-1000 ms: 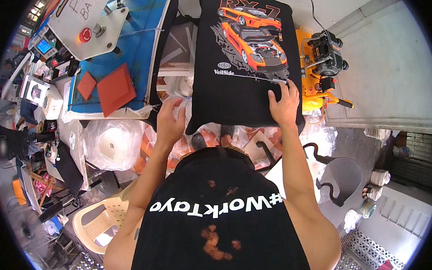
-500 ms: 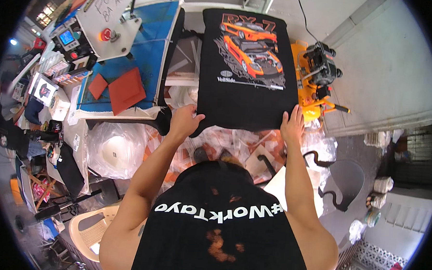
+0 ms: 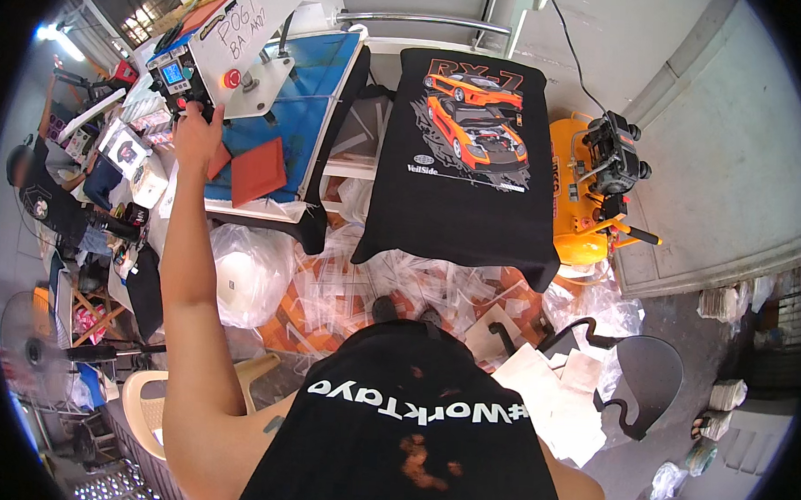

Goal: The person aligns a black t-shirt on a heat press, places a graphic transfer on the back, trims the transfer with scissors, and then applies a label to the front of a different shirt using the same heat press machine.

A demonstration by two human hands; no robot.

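Observation:
My left hand (image 3: 198, 134) is raised at a control box (image 3: 169, 86) with a blue display, its fingertips at the buttons below the display, thumb apart. Beside it are a white machine plate with a red mushroom button (image 3: 232, 79), a blue padded platen (image 3: 299, 111) and two red pads (image 3: 258, 170). A black T-shirt (image 3: 460, 221) printed with orange cars lies spread on the right-hand platen. My right hand is not in view.
A yellow air compressor (image 3: 578, 240) stands right of the shirt. Below are plastic-wrapped items (image 3: 247, 275), loose paper sheets (image 3: 550, 400), a black curved part (image 3: 650, 377) and a beige chair (image 3: 144, 400). A co-worker (image 3: 50, 199) works at the cluttered far left.
My left hand has moved from the shirt's lower left corner up-left to the control box. My right hand has left the shirt and dropped out of sight.

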